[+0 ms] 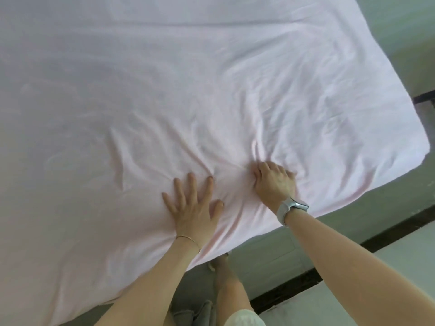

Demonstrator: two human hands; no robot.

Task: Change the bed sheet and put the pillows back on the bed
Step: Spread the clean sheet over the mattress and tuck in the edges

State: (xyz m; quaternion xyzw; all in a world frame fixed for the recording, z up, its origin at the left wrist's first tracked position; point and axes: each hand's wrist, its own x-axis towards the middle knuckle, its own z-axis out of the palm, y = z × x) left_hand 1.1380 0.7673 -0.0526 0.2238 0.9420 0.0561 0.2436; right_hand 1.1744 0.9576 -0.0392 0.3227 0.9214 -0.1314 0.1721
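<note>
Smoothing the pink sheet point(211, 85) near the bed's near edge.

The sheet covers the whole bed and drapes over the near and right edges; no pillows are in view. The left hand point(191, 205) lies flat, fingers point(191, 182) spread and straight, pressing the cloth down. Just to its right, the right hand point(274, 182), with a watch point(293, 205) on the wrist, has its fingers curled into a bunch of fabric, with creases fanning out from it toward the far side. To do this well, I judge the flat hand should anchor while the gripping hand pulls toward the right corner, then sweep outward so the radiating wrinkles flatten before tucking the edge.
</note>
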